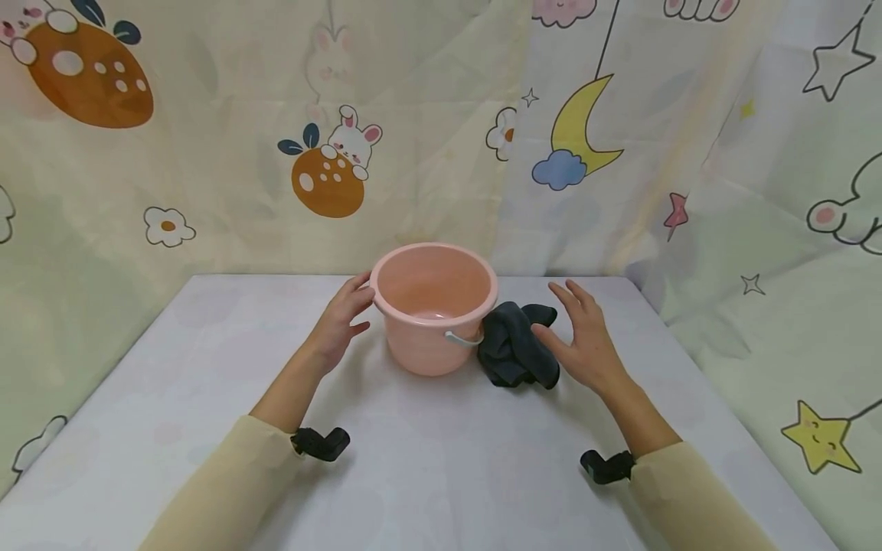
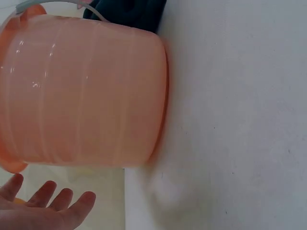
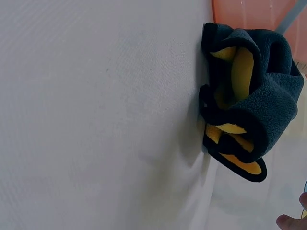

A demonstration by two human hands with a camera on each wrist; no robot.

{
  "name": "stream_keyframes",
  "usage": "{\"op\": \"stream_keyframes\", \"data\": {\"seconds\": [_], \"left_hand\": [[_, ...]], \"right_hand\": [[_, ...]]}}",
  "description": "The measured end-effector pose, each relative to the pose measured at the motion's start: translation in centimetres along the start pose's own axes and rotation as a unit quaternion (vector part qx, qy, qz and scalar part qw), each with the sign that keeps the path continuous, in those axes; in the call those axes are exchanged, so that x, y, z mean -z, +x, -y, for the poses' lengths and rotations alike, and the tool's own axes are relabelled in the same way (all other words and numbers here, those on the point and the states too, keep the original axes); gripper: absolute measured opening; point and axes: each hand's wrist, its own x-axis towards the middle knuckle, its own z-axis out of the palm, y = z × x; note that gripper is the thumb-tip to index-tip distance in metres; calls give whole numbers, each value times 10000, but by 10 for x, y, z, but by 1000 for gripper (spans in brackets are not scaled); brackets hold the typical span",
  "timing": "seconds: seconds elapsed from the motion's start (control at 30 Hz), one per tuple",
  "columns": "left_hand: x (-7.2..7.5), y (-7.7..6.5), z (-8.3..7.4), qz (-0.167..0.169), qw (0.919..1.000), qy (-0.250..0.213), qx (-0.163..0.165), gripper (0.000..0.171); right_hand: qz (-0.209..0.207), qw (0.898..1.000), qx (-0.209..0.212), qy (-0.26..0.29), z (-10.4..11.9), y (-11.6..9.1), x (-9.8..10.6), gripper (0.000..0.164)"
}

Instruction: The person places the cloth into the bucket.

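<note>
A pink plastic bucket (image 1: 427, 337) stands upright on the table, its pale handle (image 1: 463, 339) hanging down at the front right. My left hand (image 1: 338, 321) is beside its left side, fingers spread and fingertips right at the rim; the left wrist view shows those fingers (image 2: 62, 201) loosely extended. Against the bucket's right side lies a crumpled dark grey cloth (image 1: 513, 344), whose yellow underside shows in its folds in the right wrist view. My right hand (image 1: 584, 340) hovers at the cloth's right, fingers spread, thumb overlapping it in the head view. Neither hand grips anything.
The table (image 1: 441, 474) has a white cover. Behind it and along both sides hangs a pale curtain (image 1: 427, 153) printed with cartoon rabbits, stars and a moon. A small black device (image 1: 322, 444) sits on each wrist, at the beige cuffs.
</note>
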Motion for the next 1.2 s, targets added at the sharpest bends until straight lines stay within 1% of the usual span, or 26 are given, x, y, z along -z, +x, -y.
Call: {"op": "stream_keyframes", "data": {"seconds": [0.13,0.27,0.43,0.57,0.7,0.93,1.1,1.2], "left_hand": [[-3,0,0,-65,9999,-143,13,68],[-7,2,0,-149,9997,-159,85,69],[-11,4,2,-194,9993,-243,210,69],[-14,5,4,-226,9987,-394,229,66],[-16,6,5,-285,9982,-480,220,64],[-18,5,6,-318,9971,-638,249,64],[-19,5,6,-300,9970,-673,246,64],[-18,6,6,-309,9968,-685,263,63]], "right_hand": [[108,9999,-97,-29,0,1,-2,77],[277,9994,-185,-21,2,3,-4,79],[689,9970,-339,11,4,8,-9,82],[1057,9936,-405,-1,5,11,-14,83],[1290,9905,-474,-107,5,13,-19,86],[1592,9850,-663,-11,5,18,-29,92],[1741,9818,-725,235,3,18,-37,96],[1760,9811,-717,373,3,17,-42,98]]}}
